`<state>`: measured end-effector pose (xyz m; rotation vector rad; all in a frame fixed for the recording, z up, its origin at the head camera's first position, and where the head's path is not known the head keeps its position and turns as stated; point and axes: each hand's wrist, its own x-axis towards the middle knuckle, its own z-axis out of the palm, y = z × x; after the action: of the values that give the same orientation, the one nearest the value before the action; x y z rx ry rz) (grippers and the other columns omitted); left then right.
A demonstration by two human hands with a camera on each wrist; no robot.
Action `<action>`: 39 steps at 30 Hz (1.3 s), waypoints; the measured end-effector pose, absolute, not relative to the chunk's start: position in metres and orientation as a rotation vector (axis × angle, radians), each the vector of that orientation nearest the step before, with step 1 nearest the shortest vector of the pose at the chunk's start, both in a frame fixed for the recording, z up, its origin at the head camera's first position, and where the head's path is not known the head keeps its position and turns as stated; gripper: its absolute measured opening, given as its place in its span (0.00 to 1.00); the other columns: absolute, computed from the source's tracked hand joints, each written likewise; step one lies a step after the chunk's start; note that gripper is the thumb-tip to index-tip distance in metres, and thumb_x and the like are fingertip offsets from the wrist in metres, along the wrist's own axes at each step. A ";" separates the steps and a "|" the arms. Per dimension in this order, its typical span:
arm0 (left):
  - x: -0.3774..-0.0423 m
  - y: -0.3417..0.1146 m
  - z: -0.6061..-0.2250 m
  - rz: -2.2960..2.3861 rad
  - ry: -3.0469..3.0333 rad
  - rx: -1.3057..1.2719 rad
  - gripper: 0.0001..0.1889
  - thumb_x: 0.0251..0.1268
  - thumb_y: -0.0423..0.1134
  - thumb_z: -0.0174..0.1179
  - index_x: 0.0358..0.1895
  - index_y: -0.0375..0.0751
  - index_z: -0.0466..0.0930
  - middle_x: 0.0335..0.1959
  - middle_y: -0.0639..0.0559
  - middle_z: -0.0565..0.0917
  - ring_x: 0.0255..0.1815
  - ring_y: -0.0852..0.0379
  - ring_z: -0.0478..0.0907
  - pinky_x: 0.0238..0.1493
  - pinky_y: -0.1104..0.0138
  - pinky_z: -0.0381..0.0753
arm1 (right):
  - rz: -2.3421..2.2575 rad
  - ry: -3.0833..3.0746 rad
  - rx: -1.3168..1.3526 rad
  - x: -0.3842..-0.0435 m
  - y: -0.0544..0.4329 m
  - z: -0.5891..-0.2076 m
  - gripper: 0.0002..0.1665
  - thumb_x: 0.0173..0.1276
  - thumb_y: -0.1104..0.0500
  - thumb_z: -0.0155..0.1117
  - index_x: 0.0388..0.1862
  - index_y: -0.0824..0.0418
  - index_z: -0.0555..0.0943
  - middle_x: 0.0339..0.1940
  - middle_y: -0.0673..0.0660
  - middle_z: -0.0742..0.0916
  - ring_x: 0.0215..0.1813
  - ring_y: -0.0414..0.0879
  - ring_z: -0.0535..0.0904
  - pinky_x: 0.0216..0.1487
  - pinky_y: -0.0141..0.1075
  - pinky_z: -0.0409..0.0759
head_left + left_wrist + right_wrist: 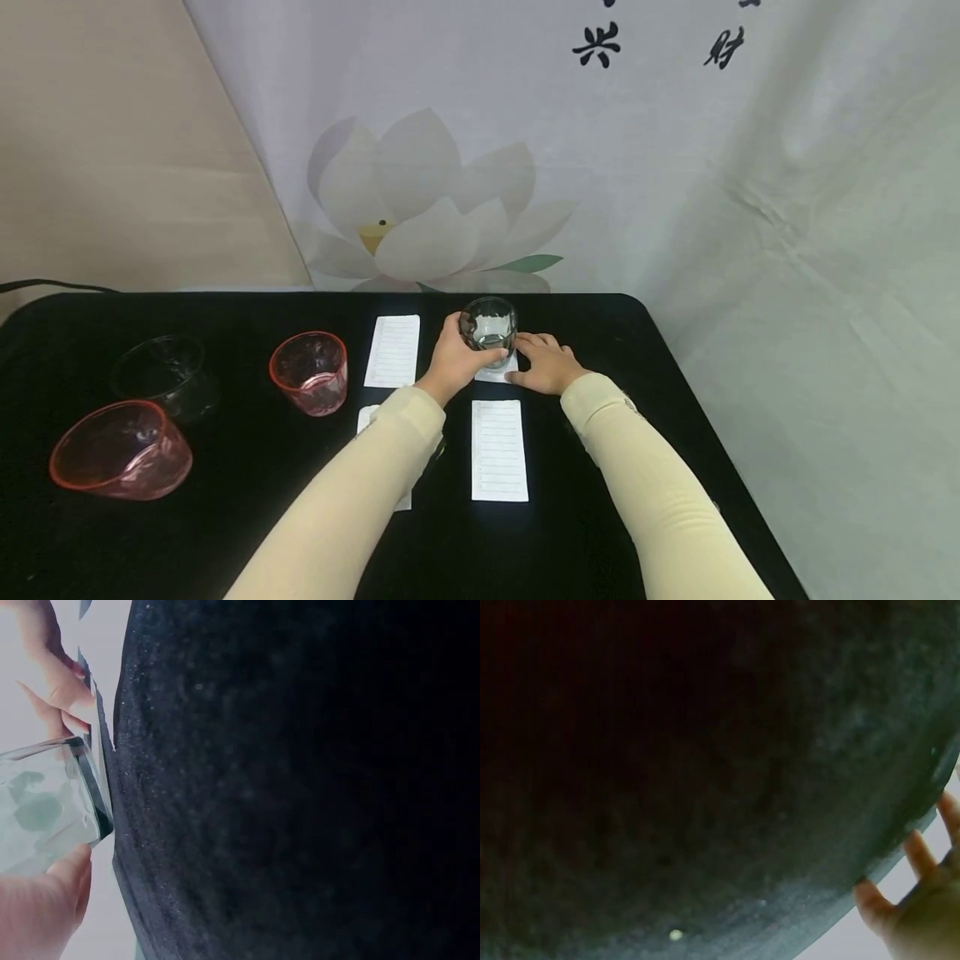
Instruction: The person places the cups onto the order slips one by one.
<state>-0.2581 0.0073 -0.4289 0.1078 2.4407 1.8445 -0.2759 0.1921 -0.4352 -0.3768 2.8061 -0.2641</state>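
Note:
My left hand [457, 362] grips a clear glass cup [489, 327], thumb across its near side and fingers round its left. The cup overlaps a white ruled paper slip [492, 376] near the far edge of the table. In the left wrist view, the cup [45, 806] shows a thick base close over the table. My right hand [547, 364] rests just right of the cup, fingers spread and thumb at the slip's edge. Those fingers [921, 859] lie spread on the dark surface in the right wrist view.
Other ruled slips lie at upper left [393, 352] and in front [499, 451]; another is partly under my left sleeve [352, 492]. On the left stand a small pink glass [321, 398], a larger pink glass [153, 467] and a clear glass [167, 375]. Black cloth [247, 517] covers the table.

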 end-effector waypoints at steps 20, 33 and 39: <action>-0.258 0.014 -0.425 1.787 2.475 0.120 0.48 0.51 0.39 0.74 0.72 0.34 0.52 0.69 0.38 0.65 0.69 0.44 0.64 0.70 0.52 0.64 | -0.354 2.796 -0.339 -0.274 0.191 -0.434 0.46 0.64 0.39 0.58 0.77 0.55 0.58 0.78 0.55 0.60 0.77 0.55 0.50 0.72 0.62 0.50; -0.258 0.020 -0.423 1.743 2.503 0.103 0.48 0.52 0.39 0.73 0.72 0.35 0.52 0.69 0.39 0.64 0.69 0.44 0.64 0.71 0.53 0.64 | -0.423 2.807 -0.323 -0.272 0.192 -0.433 0.45 0.63 0.40 0.60 0.76 0.54 0.60 0.77 0.57 0.63 0.77 0.54 0.51 0.72 0.60 0.50; -0.256 0.021 -0.422 1.742 2.509 0.109 0.49 0.51 0.39 0.73 0.73 0.36 0.51 0.70 0.39 0.63 0.69 0.44 0.63 0.71 0.52 0.63 | -0.464 2.822 -0.319 -0.270 0.194 -0.434 0.45 0.63 0.41 0.61 0.75 0.54 0.61 0.76 0.57 0.63 0.76 0.54 0.52 0.72 0.60 0.51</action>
<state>-0.2564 0.0211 -0.4225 0.1093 2.5087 1.7417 -0.2705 0.1936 -0.4337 -0.3193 2.8222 -0.4642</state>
